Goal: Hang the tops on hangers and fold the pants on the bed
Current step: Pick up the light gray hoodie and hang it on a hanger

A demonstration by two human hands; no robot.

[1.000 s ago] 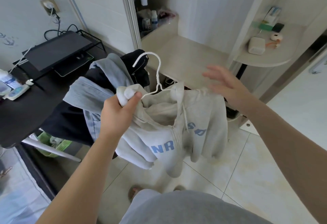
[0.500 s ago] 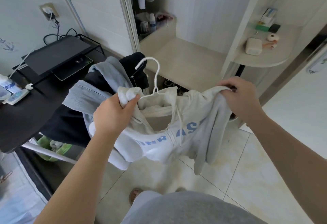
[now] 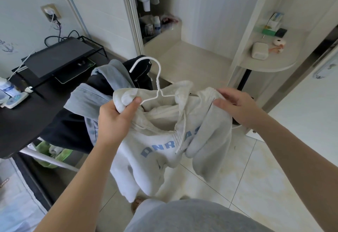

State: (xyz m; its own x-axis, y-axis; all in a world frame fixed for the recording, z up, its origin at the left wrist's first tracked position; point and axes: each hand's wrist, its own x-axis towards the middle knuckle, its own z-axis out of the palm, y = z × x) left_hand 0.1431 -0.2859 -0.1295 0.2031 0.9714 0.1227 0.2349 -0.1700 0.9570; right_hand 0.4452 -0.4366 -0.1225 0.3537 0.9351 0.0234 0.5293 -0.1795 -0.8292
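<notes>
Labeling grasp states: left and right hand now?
Left hand: grips hoodie shoulder on the hanger.
Right hand: grips hoodie's other shoulder.

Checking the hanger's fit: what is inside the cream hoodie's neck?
The white hanger sits in the neck of the hoodie, hook sticking out above. Its arm ends are hidden under fabric gripped by the left hand and right hand.

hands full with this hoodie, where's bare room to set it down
Bare: the beige wardrobe ledge in front of the bottles, and the floor tiles right of the hoodie. Crowded: the black desk under the clothes pile, and the rounded shelf.
</notes>
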